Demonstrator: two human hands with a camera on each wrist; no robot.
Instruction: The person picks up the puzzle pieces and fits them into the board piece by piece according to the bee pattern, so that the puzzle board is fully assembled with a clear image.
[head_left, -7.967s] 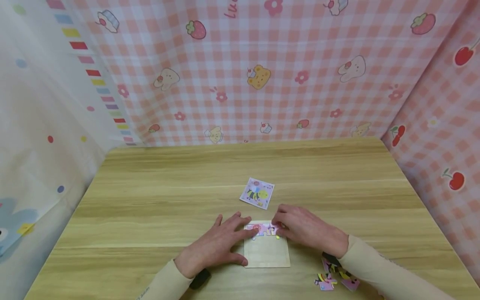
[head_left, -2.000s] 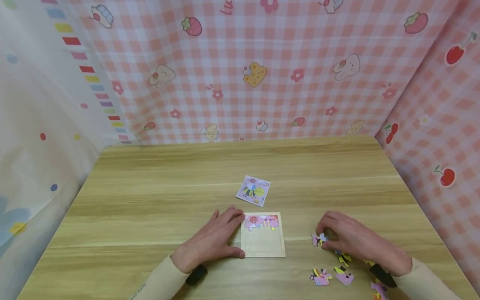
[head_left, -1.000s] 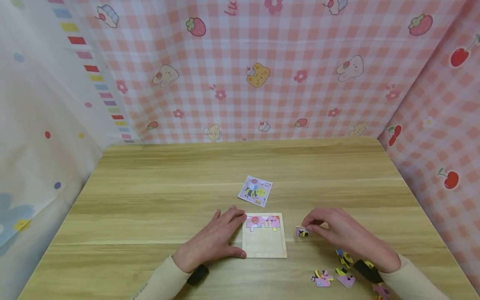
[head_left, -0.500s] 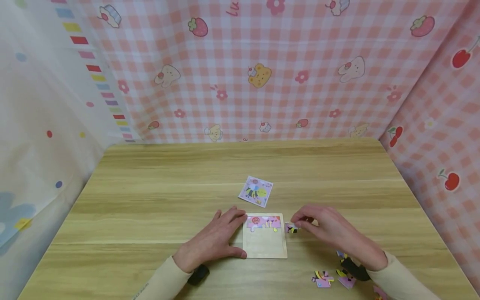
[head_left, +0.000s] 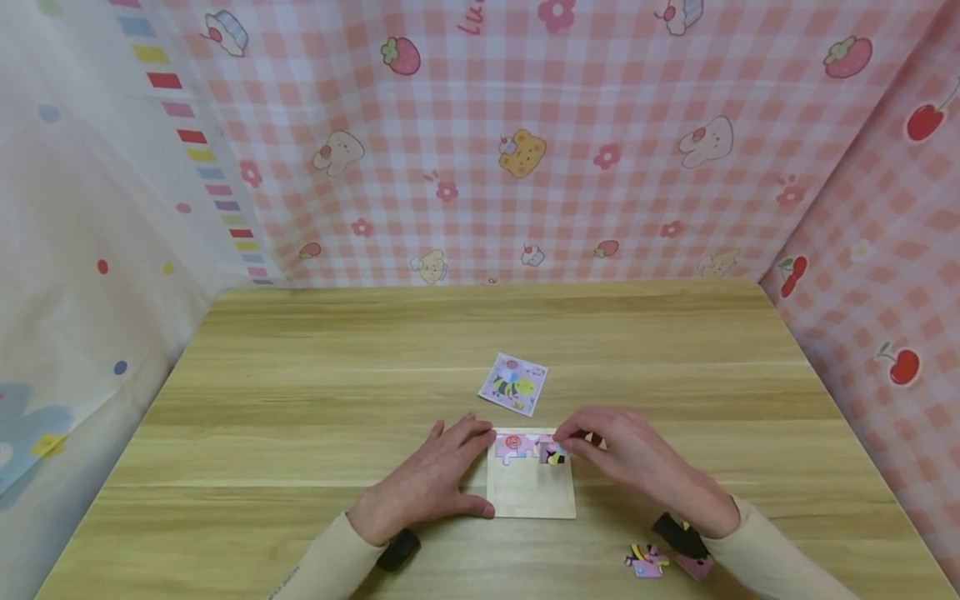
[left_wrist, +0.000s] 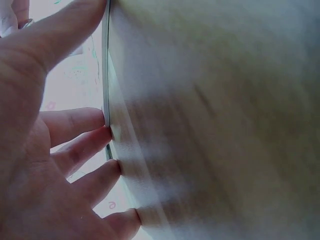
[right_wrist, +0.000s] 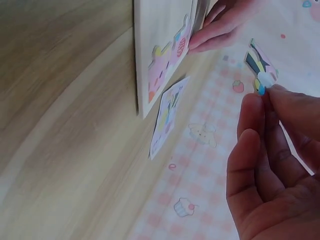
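A square wooden puzzle frame (head_left: 531, 493) lies on the table, with pink joined puzzle pieces (head_left: 513, 446) along its far side. My left hand (head_left: 427, 479) rests spread at the frame's left edge; its fingertips and thumb touch that edge. Above the frame's far right part, my right hand (head_left: 626, 450) pinches a puzzle piece (head_left: 553, 455) between thumb and index finger. The right wrist view shows this held piece (right_wrist: 260, 65) raised clear of the frame, with black, yellow, pink and blue on it. In the head view it overlaps the right end of the placed row.
Behind the frame lies a square picture card (head_left: 513, 384) with a bee on it. Loose puzzle pieces (head_left: 647, 562) lie at the front right, some partly hidden by the right wrist's black band (head_left: 680, 535). A checked curtain (head_left: 517, 150) hangs at the table's far edge.
My right hand left the placed row, picked up another puzzle piece from the right and has carried it leftward over the frame. My left hand has stayed at the frame's left edge lately.
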